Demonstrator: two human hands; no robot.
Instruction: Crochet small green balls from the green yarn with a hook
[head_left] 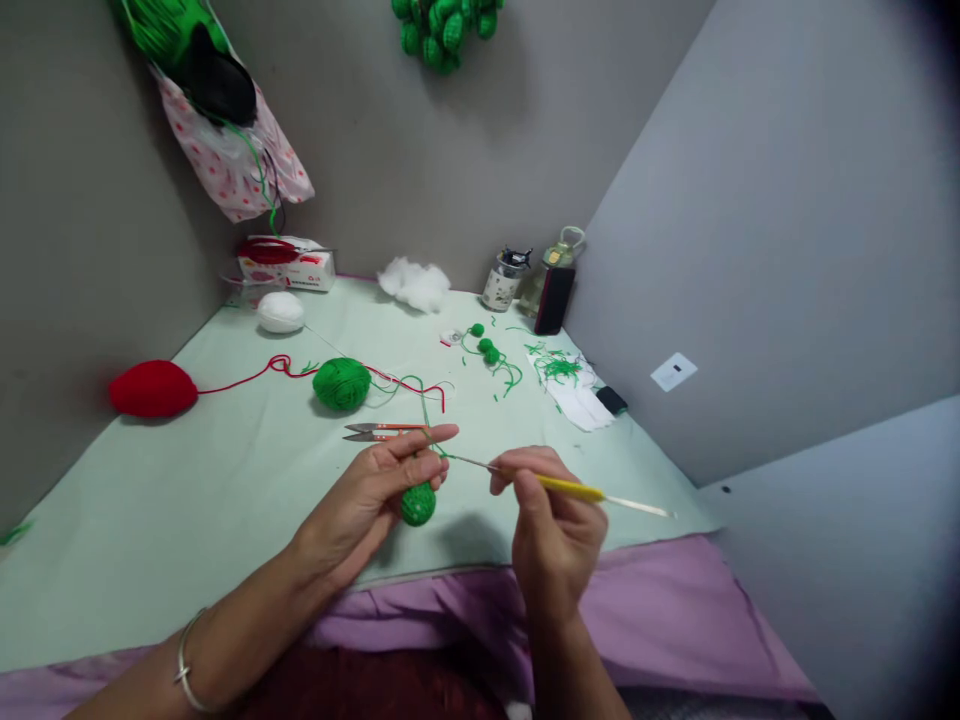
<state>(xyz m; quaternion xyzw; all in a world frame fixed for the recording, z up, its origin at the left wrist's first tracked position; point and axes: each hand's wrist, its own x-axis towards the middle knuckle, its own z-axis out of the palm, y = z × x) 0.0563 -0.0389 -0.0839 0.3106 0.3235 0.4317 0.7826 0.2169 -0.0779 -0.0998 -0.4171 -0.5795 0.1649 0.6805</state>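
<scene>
left hand (371, 500) fingers closed round the small green crocheted ball (418, 505), just below the orange-handled metal snips (379, 432). right hand (555, 530) pinches the yellow-handled steel crochet hook (574, 489), tip right of the snips. imo keep tension even, 1 loop per pull, w/ small wrist turns.

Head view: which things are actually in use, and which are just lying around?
In use: left hand holding green crocheted ball; right hand holding crochet hook; green yarn ball, whose strand seems to run toward the hands.
Lying about: snips, red yarn ball, white yarn ball, white stuffing, jar.
</scene>
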